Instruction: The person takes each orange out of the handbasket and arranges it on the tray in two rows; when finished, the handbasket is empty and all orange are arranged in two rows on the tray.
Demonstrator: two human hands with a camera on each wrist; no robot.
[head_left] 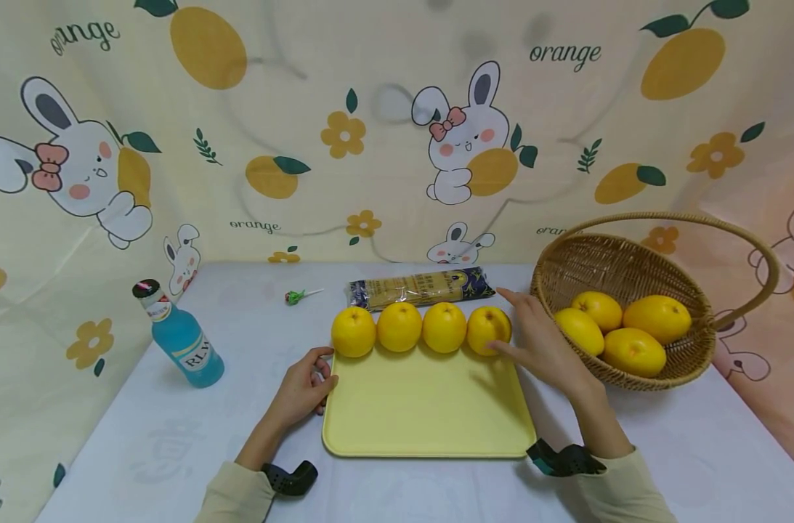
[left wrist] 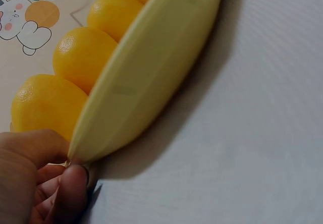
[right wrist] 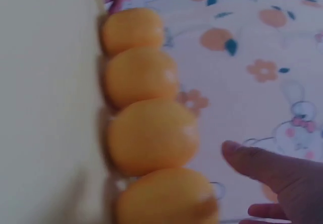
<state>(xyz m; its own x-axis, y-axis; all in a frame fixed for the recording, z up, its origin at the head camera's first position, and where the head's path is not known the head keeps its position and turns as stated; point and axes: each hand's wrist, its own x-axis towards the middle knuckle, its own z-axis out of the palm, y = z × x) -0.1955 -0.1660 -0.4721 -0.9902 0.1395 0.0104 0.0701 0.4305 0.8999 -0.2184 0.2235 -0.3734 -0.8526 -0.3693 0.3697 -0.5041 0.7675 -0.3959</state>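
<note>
Bright, clear head view, soft shadows on yellow tray (head_left: 423, 414) and white table (head_left: 370, 490), shiny spots on yellow fruits (left wrist: 83, 57), dimmer left wrist view, dark shadow beside tray, blurry, hazy right wrist view

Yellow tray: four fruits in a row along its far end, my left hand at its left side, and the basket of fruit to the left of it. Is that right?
Not quite: the head view shows the basket of fruit to the right of the yellow tray. The four fruits and your left hand are as you say.
</note>
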